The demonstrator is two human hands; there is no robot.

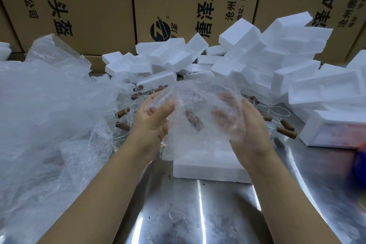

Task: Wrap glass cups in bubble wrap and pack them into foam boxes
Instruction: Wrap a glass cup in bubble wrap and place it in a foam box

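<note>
A glass cup with a brown wooden handle (194, 121) sits inside a sheet of bubble wrap (198, 97), held up above the table between both hands. My left hand (152, 121) grips the wrapped cup from the left, thumb over the wrap. My right hand (241, 125) cups it from the right, its fingers showing through the wrap. Under the bundle a white foam box (208, 164) lies on the steel table. Several bare glass cups with wooden handles (122, 113) stand behind the hands.
A big heap of bubble wrap (45, 105) fills the left side. Foam boxes (267, 55) are piled at the back and right, in front of cardboard cartons (89, 6). A blurred blue and orange object (359, 156) is at the right edge. Steel table (198, 214) in front.
</note>
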